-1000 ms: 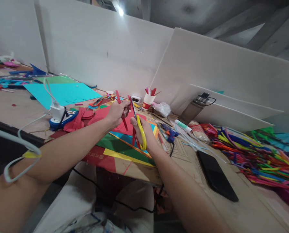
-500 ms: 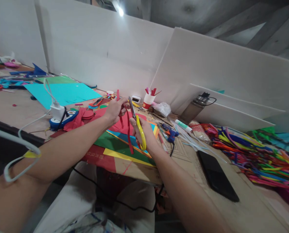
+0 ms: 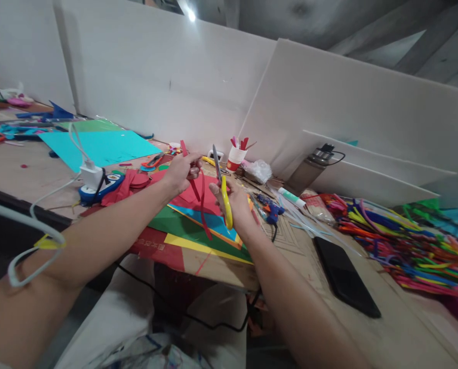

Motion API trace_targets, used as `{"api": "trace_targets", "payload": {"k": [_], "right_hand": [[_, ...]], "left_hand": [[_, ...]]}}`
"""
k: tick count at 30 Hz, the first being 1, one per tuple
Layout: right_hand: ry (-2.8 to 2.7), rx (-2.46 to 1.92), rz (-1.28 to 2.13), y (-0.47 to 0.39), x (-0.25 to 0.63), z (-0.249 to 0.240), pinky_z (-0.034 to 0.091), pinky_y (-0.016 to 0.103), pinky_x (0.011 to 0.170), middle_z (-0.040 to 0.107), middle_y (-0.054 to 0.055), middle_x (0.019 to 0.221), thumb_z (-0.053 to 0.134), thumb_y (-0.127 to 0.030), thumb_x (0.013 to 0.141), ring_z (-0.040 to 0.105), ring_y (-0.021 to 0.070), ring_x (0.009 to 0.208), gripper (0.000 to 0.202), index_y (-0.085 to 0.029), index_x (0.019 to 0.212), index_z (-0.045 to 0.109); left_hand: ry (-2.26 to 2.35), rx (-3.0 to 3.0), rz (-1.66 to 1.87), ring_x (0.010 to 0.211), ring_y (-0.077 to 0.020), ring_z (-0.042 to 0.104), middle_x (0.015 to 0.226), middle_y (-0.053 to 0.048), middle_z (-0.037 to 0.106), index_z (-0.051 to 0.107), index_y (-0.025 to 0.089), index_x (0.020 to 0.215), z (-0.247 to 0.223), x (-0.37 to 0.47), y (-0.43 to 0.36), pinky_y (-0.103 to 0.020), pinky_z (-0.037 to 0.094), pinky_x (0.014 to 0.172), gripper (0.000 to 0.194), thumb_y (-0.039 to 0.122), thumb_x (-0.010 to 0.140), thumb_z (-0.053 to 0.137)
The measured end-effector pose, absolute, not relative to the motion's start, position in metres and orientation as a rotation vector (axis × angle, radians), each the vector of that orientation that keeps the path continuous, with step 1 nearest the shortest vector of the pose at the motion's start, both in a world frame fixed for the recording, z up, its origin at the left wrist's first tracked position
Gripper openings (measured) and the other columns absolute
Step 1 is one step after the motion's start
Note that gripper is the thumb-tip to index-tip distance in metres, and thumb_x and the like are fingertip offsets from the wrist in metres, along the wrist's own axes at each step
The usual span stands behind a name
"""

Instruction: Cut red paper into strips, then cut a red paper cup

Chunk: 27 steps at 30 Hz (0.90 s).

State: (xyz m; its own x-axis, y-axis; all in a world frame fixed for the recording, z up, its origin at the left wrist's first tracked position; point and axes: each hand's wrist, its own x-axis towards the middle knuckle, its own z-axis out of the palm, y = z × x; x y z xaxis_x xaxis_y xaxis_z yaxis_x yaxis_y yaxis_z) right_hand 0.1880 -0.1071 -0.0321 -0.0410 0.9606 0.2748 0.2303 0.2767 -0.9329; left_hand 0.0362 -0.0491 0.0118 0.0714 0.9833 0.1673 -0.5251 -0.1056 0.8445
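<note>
My left hand [image 3: 182, 173] pinches red strips [image 3: 203, 210], one end sticking up above the fingers and longer parts hanging below. Yellow-handled scissors [image 3: 225, 201] are gripped in my right hand [image 3: 234, 202], their blades pointing up and away from me. A gap separates the blades from the strips. Beneath both hands lie red sheet pieces [image 3: 178, 199] on top of blue [image 3: 217, 222], green [image 3: 167, 220] and yellow [image 3: 198, 248] sheets near the table's front edge.
A black phone [image 3: 346, 277], a glue gun [image 3: 271, 209], a glue stick [image 3: 291, 198] and colourful pipe cleaners [image 3: 413, 246] are on the right. Behind stand a paper cup [image 3: 236, 158] and a bottle [image 3: 309, 169]. A power strip [image 3: 98, 190] and turquoise sheet [image 3: 101, 148] lie left.
My right hand has shifted slightly right with the scissors, away from the strips. My left hand has moved a little left, and the strips hang at a changed angle.
</note>
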Motion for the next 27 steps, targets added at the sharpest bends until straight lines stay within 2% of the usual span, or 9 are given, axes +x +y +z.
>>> {"api": "trace_targets", "payload": {"k": [5, 10, 13, 17, 20, 23, 27], "right_hand": [[-1.444, -1.019, 0.973, -0.109, 0.188, -0.025, 0.035, 0.020, 0.041, 0.048, -0.009, 0.056, 0.082, -0.042, 0.061, 0.042, 0.0074, 0.041, 0.057, -0.023, 0.103, 0.048], [-1.441, -0.884, 1.193, -0.110, 0.185, -0.028, 0.037, 0.022, 0.038, 0.047, -0.010, 0.056, 0.080, -0.040, 0.064, 0.045, 0.0093, 0.040, 0.058, -0.026, 0.108, 0.045], [-1.438, -0.840, 1.248, -0.107, 0.183, -0.032, 0.038, 0.022, 0.038, 0.052, -0.008, 0.063, 0.079, -0.038, 0.064, 0.044, 0.0078, 0.040, 0.055, -0.026, 0.107, 0.047], [-1.414, -0.809, 1.160, -0.102, 0.187, -0.029, 0.036, 0.021, 0.038, 0.055, -0.007, 0.068, 0.080, -0.034, 0.064, 0.044, 0.0062, 0.042, 0.050, -0.025, 0.103, 0.049], [-1.376, -0.765, 0.980, -0.099, 0.195, -0.023, 0.040, 0.021, 0.043, 0.055, -0.006, 0.068, 0.080, -0.031, 0.064, 0.048, 0.0075, 0.048, 0.049, -0.024, 0.103, 0.051], [-1.374, -0.705, 0.826, -0.096, 0.203, -0.018, 0.049, 0.025, 0.057, 0.059, -0.003, 0.076, 0.080, -0.031, 0.066, 0.056, 0.0108, 0.062, 0.047, -0.024, 0.104, 0.052], [-1.420, -0.614, 0.759, -0.097, 0.203, -0.017, 0.053, 0.029, 0.067, 0.062, 0.000, 0.087, 0.079, -0.035, 0.067, 0.062, 0.0141, 0.076, 0.050, -0.025, 0.106, 0.050]], "left_hand": [[0.557, 0.921, 1.351, 0.034, 0.0011, 0.028, 0.052, 0.004, 0.050, 0.049, 0.013, 0.065, 0.017, 0.035, -0.052, -0.011, 0.017, 0.033, 0.017, 0.015, 0.080, 0.057], [0.545, 0.940, 1.305, 0.033, 0.0017, 0.024, 0.052, 0.005, 0.048, 0.048, 0.013, 0.064, 0.020, 0.037, -0.057, -0.010, 0.017, 0.033, 0.019, 0.015, 0.081, 0.057], [0.556, 0.950, 1.308, 0.033, 0.0015, 0.025, 0.052, 0.005, 0.049, 0.051, 0.012, 0.065, 0.019, 0.039, -0.057, -0.011, 0.017, 0.033, 0.017, 0.015, 0.081, 0.057], [0.620, 0.974, 1.388, 0.035, 0.0009, 0.031, 0.061, 0.001, 0.058, 0.057, 0.011, 0.072, 0.017, 0.037, -0.054, -0.012, 0.018, 0.033, 0.010, 0.018, 0.079, 0.060], [0.711, 0.992, 1.412, 0.035, -0.0005, 0.033, 0.053, 0.003, 0.051, 0.055, 0.012, 0.066, 0.016, 0.034, -0.053, -0.012, 0.017, 0.033, 0.017, 0.021, 0.078, 0.063], [0.777, 1.069, 1.213, 0.033, -0.0018, 0.030, 0.045, 0.003, 0.043, 0.052, 0.013, 0.058, 0.014, 0.036, -0.055, -0.014, 0.014, 0.032, 0.029, 0.028, 0.080, 0.063], [0.898, 1.193, 0.651, 0.030, -0.0017, 0.024, 0.046, -0.006, 0.051, 0.058, 0.011, 0.056, 0.008, 0.042, -0.058, -0.016, 0.008, 0.030, 0.047, 0.048, 0.084, 0.057]]}}
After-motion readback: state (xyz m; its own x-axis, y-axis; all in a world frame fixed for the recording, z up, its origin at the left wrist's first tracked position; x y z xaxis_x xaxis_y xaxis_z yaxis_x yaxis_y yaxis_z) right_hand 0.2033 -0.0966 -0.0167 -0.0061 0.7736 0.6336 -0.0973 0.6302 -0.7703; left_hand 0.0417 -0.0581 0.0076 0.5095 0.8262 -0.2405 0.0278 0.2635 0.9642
